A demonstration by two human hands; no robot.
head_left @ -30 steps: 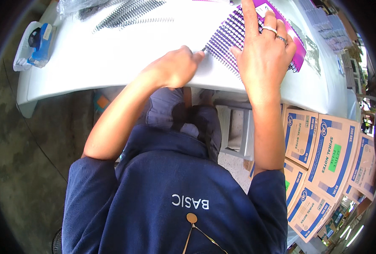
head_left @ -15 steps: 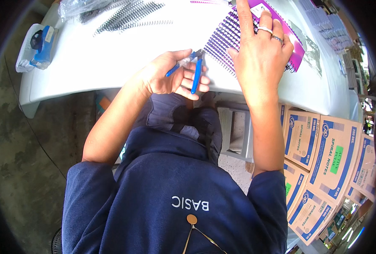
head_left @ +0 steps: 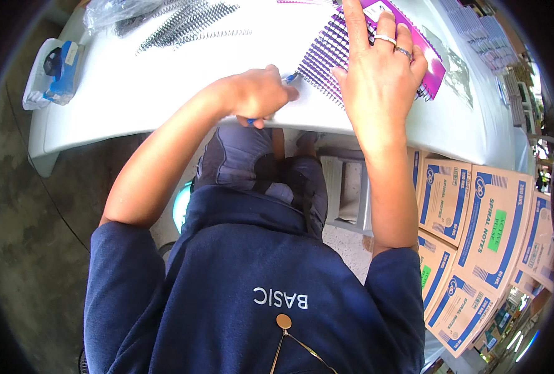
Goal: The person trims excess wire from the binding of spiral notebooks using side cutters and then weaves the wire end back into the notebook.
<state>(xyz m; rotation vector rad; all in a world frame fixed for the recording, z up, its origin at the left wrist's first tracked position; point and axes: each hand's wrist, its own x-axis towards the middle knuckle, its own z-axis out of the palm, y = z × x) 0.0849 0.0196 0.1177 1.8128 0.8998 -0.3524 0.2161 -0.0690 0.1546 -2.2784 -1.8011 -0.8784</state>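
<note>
My left hand [head_left: 257, 95] is closed around a pair of blue-handled wire cutters [head_left: 291, 78]. Only the tip end and a bit of handle show past my fingers. The cutters' tip is beside the lower left corner of a stack of spiral notebooks [head_left: 322, 57], whose dark coils lie in rows. My right hand [head_left: 380, 81] lies over the stack with its fingers stretched out and hides its middle. On the right of that hand a purple cover [head_left: 438, 71] shows, with a coil along its edge.
Loose black spiral coils [head_left: 192, 26] lie on the white table [head_left: 164, 87], near a clear plastic bag [head_left: 111, 14]. At the left edge stands a white tray [head_left: 32, 81] with a blue container [head_left: 67, 75]. Notebook piles [head_left: 476, 37] are far right. Cardboard boxes [head_left: 492, 230] stand below.
The left hand has turned palm down and its fingers have closed around the cutters, which lay across the open hand before. The right hand has barely moved on the notebooks.
</note>
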